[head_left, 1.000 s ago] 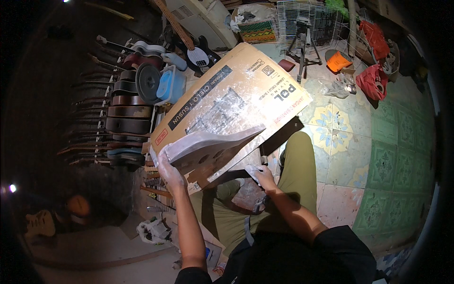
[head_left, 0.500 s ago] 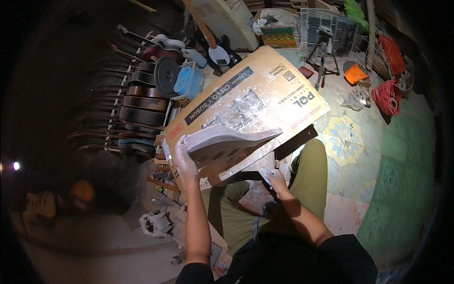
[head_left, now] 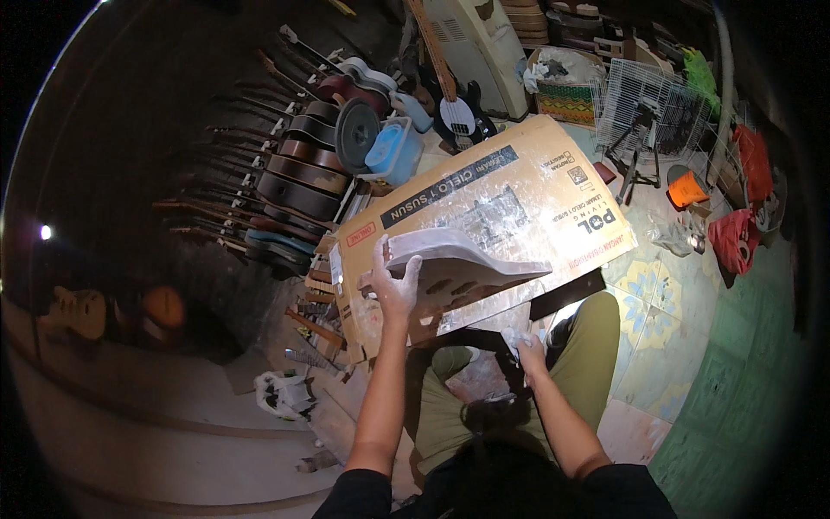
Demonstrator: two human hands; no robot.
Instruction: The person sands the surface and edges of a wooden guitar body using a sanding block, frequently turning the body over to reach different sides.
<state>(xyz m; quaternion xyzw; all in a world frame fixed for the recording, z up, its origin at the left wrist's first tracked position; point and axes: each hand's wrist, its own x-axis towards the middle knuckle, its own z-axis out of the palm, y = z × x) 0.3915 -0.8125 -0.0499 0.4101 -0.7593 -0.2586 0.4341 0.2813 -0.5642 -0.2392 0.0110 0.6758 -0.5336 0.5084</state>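
Observation:
My left hand (head_left: 393, 285), dusted white, holds the near left end of a pale guitar-body-shaped wooden piece (head_left: 467, 259), its fingers spread along it. The piece is tilted up on a large cardboard sheet (head_left: 571, 208) smeared with white dust; its underside is shadowed and has openings. My right hand (head_left: 529, 355) is low to the right, below the cardboard's edge, closed on a small whitish pad-like thing (head_left: 517, 340). My legs (head_left: 584, 372) in olive trousers are bent beneath and beside the hands.
Stacked guitars (head_left: 298, 190) line the left, beside a blue tub (head_left: 387, 156). A black electric guitar (head_left: 458, 117), wire cage (head_left: 614, 99), tripod (head_left: 635, 156), orange container (head_left: 683, 190) and red bags (head_left: 733, 238) stand behind and right. Wooden offcuts (head_left: 311, 320) lie left of the cardboard.
The scene has shifted right and down in view. My left hand's fingers have spread and moved on the piece's end. My right hand stays low with the small pad.

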